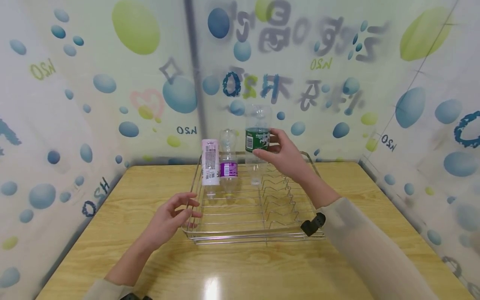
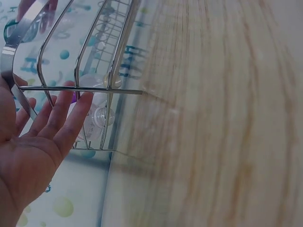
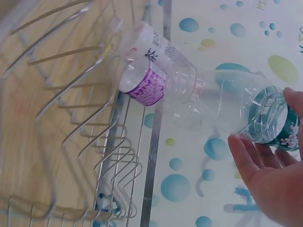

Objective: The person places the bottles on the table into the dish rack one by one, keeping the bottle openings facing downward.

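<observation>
My right hand (image 1: 283,154) grips an empty clear plastic bottle (image 1: 258,118) around its green label, with the neck pointing down over the wire dish rack (image 1: 232,214). In the right wrist view the label (image 3: 267,113) sits between thumb and fingers. Two more empty bottles stand neck down at the rack's back left: one with a pink and white label (image 1: 211,160), the other with a purple label (image 1: 228,168). My left hand (image 1: 168,218) is at the rack's left side near the front corner. Its extended fingers (image 2: 73,125) reach the side wires in the left wrist view.
The rack stands on a wooden table (image 1: 157,266), with zigzag wire dividers (image 1: 279,196) along its right half. Behind the table and on both sides hangs a pale curtain (image 1: 150,79) with printed blue and green ovals.
</observation>
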Demonstrator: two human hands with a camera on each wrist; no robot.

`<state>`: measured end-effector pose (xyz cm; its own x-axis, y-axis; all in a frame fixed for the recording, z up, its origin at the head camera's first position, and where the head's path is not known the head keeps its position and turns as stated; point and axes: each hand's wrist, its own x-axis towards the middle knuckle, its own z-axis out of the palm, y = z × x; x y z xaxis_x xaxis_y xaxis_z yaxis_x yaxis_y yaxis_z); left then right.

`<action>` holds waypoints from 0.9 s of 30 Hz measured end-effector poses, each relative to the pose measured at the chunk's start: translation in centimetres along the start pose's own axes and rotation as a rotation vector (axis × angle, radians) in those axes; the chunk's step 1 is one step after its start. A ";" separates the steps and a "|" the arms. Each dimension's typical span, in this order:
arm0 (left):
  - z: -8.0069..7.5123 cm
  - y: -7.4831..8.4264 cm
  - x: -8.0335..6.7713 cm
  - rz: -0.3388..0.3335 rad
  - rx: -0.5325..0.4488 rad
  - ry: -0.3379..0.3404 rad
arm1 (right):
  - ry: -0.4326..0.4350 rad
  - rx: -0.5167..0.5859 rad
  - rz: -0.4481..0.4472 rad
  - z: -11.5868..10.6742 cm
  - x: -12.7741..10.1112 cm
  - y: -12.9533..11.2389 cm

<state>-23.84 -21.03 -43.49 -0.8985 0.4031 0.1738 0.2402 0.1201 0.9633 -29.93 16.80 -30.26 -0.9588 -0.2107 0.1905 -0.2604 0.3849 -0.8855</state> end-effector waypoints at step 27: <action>-0.2 -0.2 0.1 -0.014 -0.032 0.005 | 0.277 0.298 0.087 6.1 7.5 2.0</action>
<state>-24.08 -21.14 -43.67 -0.9037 0.3967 0.1612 0.2156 0.0962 0.9717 -36.98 10.48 -33.23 -0.9807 0.0766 0.1800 -0.1715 0.1055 -0.9795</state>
